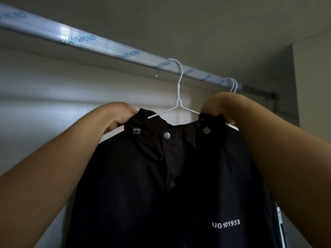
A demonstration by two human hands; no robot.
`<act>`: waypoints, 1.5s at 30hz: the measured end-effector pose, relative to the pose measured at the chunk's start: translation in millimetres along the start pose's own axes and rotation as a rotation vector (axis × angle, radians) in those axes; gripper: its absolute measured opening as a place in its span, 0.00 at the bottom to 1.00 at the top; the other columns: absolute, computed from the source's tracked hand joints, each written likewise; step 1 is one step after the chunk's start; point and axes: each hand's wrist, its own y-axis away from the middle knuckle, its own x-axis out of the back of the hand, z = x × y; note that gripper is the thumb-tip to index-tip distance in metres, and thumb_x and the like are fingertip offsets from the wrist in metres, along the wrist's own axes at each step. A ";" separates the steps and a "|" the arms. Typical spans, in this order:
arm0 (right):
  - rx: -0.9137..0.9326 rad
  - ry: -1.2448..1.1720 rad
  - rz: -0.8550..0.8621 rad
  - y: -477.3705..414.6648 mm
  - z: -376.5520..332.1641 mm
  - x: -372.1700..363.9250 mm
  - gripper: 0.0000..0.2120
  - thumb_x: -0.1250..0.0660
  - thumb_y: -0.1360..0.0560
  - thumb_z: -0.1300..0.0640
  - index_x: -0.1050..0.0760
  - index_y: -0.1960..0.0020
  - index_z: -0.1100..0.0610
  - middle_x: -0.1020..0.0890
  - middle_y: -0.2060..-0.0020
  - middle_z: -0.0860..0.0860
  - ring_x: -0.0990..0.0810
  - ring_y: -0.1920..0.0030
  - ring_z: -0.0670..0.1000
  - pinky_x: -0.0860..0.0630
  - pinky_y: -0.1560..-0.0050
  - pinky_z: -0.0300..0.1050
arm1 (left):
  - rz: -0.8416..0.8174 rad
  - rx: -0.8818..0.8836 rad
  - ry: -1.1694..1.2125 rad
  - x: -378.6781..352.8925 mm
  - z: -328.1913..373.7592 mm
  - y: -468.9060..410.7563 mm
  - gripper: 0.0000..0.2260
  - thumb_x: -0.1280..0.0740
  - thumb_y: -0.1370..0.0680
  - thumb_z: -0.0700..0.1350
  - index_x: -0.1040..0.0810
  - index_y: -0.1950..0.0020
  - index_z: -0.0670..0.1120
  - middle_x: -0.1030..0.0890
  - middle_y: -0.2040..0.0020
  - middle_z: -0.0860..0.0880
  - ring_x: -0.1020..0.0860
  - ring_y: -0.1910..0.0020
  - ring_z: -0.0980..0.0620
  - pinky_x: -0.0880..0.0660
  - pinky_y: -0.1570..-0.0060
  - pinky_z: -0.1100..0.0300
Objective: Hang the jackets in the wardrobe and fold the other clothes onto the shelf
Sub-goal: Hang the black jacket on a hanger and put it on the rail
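A black jacket (pixel 161 185) with snap buttons and white lettering "UG101953" hangs on a white wire hanger (pixel 179 97). The hanger's hook sits over the wardrobe rail (pixel 100 46), which is wrapped in printed plastic film. My left hand (pixel 123 113) grips the left side of the jacket's collar. At the collar's right side my right hand (pixel 218 106) grips the fabric. Both forearms reach up from the bottom corners.
Two more white hanger hooks (pixel 232 85) hang on the rail just behind my right hand. The wardrobe's side wall (pixel 311 86) rises at the right, its back panel (pixel 53 104) lies behind, and its ceiling (pixel 197 24) is above the rail.
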 end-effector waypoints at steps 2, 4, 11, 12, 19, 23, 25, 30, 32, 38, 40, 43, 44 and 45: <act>-0.045 0.180 0.019 1.0 -0.9 2.7 0.13 0.41 0.19 0.64 0.29 0.62 0.60 0.26 0.64 0.56 0.27 0.65 0.54 0.25 0.57 0.48 | 0.132 -0.064 -0.105 4.2 -4.2 -2.3 0.11 0.33 0.25 0.30 0.16 0.63 0.41 0.18 0.63 0.38 0.20 0.65 0.43 0.20 0.60 0.51; -0.054 0.289 0.054 1.4 -1.1 5.2 0.15 0.43 0.18 0.63 0.28 0.62 0.62 0.25 0.64 0.57 0.25 0.66 0.55 0.25 0.58 0.49 | 0.218 -0.107 -0.333 11.0 -7.2 -4.2 0.11 0.35 0.24 0.32 0.13 0.57 0.41 0.17 0.59 0.39 0.21 0.61 0.44 0.24 0.56 0.56; -0.026 0.258 0.203 -4.8 6.3 9.1 0.10 0.43 0.17 0.60 0.27 0.50 0.65 0.27 0.52 0.61 0.25 0.50 0.61 0.28 0.49 0.51 | 0.240 -0.158 -0.365 10.9 -5.5 0.6 0.15 0.35 0.21 0.41 0.20 0.36 0.50 0.17 0.43 0.46 0.18 0.46 0.44 0.22 0.50 0.56; -0.019 0.158 0.214 -6.8 8.8 9.7 0.08 0.42 0.17 0.60 0.27 0.49 0.64 0.25 0.50 0.61 0.24 0.49 0.60 0.27 0.48 0.51 | 0.174 -0.123 -0.187 6.1 -5.7 1.3 0.11 0.32 0.22 0.42 0.19 0.40 0.49 0.15 0.47 0.45 0.16 0.50 0.43 0.19 0.52 0.53; -0.019 0.027 0.240 -6.3 24.1 14.2 0.06 0.35 0.25 0.65 0.21 0.51 0.65 0.20 0.61 0.60 0.25 0.66 0.56 0.28 0.64 0.45 | 0.140 -0.077 0.126 -3.0 3.1 -4.6 0.19 0.27 0.28 0.32 0.17 0.40 0.48 0.17 0.51 0.43 0.16 0.52 0.43 0.17 0.51 0.47; -0.089 0.346 0.132 -1.2 20.0 21.8 0.12 0.41 0.19 0.63 0.28 0.61 0.63 0.27 0.71 0.55 0.31 0.70 0.52 0.32 0.74 0.42 | -0.061 0.016 -0.456 16.4 4.0 -3.4 0.16 0.35 0.23 0.33 0.15 0.44 0.51 0.17 0.54 0.40 0.21 0.63 0.44 0.22 0.61 0.55; -0.131 0.400 0.036 -2.6 25.9 24.0 0.14 0.43 0.17 0.63 0.30 0.61 0.63 0.27 0.74 0.55 0.31 0.71 0.51 0.32 0.76 0.40 | -0.167 0.139 -0.734 23.5 9.0 0.9 0.11 0.36 0.22 0.38 0.15 0.51 0.47 0.23 0.66 0.44 0.30 0.74 0.50 0.32 0.71 0.61; -0.147 0.243 0.000 -9.5 33.8 20.0 0.12 0.42 0.19 0.62 0.30 0.61 0.61 0.29 0.73 0.55 0.33 0.74 0.51 0.34 0.77 0.37 | -0.121 0.103 -0.663 22.0 18.1 -5.7 0.08 0.32 0.23 0.41 0.14 0.49 0.46 0.21 0.59 0.47 0.26 0.67 0.49 0.30 0.69 0.62; -0.131 0.158 0.048 -14.9 38.6 19.5 0.13 0.40 0.20 0.61 0.32 0.64 0.60 0.30 0.81 0.53 0.33 0.79 0.50 0.35 0.78 0.37 | -0.072 0.060 -0.544 20.6 13.9 -9.3 0.09 0.33 0.23 0.38 0.13 0.50 0.45 0.21 0.62 0.46 0.28 0.69 0.50 0.31 0.70 0.62; -0.197 -0.294 0.077 -23.5 54.6 24.7 0.06 0.31 0.23 0.56 0.26 0.58 0.55 0.23 0.70 0.52 0.26 0.74 0.48 0.30 0.78 0.34 | 0.075 0.017 -0.178 30.9 2.4 -13.7 0.24 0.42 0.26 0.26 0.11 0.61 0.48 0.18 0.55 0.41 0.31 0.72 0.52 0.34 0.80 0.65; -0.137 -0.346 0.096 -22.6 54.1 25.8 0.04 0.31 0.23 0.56 0.25 0.55 0.56 0.21 0.65 0.53 0.22 0.70 0.49 0.26 0.75 0.36 | 0.127 -0.022 -0.087 29.7 4.7 -12.7 0.23 0.41 0.25 0.26 0.12 0.60 0.48 0.20 0.54 0.43 0.29 0.71 0.51 0.32 0.81 0.66; -0.043 -0.203 0.151 -22.4 47.1 28.5 0.02 0.31 0.23 0.61 0.22 0.51 0.57 0.19 0.57 0.55 0.18 0.65 0.53 0.23 0.74 0.40 | 0.170 -0.091 0.011 25.4 8.4 -10.6 0.20 0.38 0.27 0.27 0.12 0.55 0.48 0.19 0.51 0.44 0.28 0.68 0.50 0.32 0.81 0.66; -0.023 -0.080 0.156 -22.6 44.9 30.1 0.04 0.31 0.23 0.62 0.21 0.49 0.58 0.19 0.57 0.56 0.18 0.67 0.53 0.23 0.75 0.40 | 0.173 -0.106 0.029 24.1 9.2 -9.5 0.20 0.36 0.28 0.27 0.12 0.54 0.48 0.19 0.49 0.44 0.28 0.68 0.51 0.32 0.81 0.66; -0.011 0.066 0.145 -22.5 42.8 31.7 0.05 0.33 0.22 0.63 0.21 0.47 0.58 0.19 0.58 0.56 0.19 0.69 0.53 0.24 0.75 0.39 | 0.172 -0.115 0.036 22.9 9.8 -8.7 0.19 0.35 0.28 0.27 0.12 0.52 0.48 0.19 0.48 0.43 0.28 0.68 0.51 0.32 0.80 0.66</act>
